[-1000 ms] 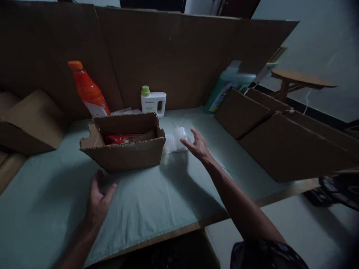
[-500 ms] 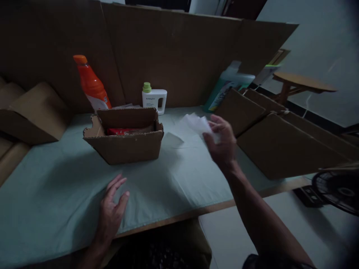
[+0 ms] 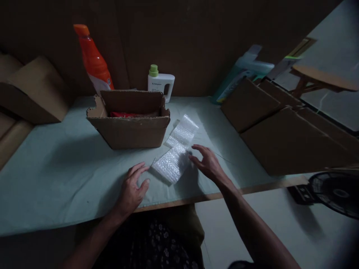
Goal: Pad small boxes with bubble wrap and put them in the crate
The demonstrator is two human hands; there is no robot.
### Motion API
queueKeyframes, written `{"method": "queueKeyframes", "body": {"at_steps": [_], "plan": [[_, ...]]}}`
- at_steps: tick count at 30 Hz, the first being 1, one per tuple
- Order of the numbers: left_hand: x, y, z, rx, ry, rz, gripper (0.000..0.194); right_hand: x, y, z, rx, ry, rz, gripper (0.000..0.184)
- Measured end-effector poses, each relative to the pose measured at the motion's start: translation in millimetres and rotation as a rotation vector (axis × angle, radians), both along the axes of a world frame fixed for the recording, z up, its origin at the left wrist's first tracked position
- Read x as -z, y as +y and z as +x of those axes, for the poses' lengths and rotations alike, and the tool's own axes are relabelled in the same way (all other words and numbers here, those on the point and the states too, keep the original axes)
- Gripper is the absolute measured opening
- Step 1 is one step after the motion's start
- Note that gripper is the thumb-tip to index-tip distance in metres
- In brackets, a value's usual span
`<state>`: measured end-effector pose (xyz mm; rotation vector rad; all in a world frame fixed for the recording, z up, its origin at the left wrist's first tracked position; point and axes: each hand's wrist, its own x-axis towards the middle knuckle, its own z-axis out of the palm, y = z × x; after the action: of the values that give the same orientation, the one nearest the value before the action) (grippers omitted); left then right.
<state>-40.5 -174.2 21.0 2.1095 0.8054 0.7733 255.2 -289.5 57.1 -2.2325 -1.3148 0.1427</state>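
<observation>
A strip of bubble wrap lies unrolled on the pale green tabletop, running from near the box toward the front edge. My right hand hovers open at its right side, fingers spread and touching its edge. Resting flat on the table, my left hand is open with fingertips just left of the strip's near end. An open cardboard box stands behind, with a red packet inside.
An orange bottle and a small white jug with a green cap stand behind the box. A green bag leans at the back right. Flattened cardboard lies to the right, folded cardboard on the left. A fan sits on the floor.
My right hand picked the bubble wrap up from beside the box, then laid it out flat on the table. Both hands moved in beside it. The view tilted down.
</observation>
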Motion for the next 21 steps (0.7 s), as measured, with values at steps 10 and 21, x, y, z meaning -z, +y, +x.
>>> {"method": "queueKeyframes", "body": {"at_steps": [10, 21], "plan": [[-20.6, -10.8, 38.4, 0.163, -0.043, 0.077, 0.036, -3.8, -17.9, -24.1, -0.028, -0.017, 0.24, 0.018], [-22.1, -6.7, -5.1, -0.044, 0.018, -0.715, 0.054, 23.2, 19.3, -13.4, -0.125, 0.043, 0.278, 0.037]]}}
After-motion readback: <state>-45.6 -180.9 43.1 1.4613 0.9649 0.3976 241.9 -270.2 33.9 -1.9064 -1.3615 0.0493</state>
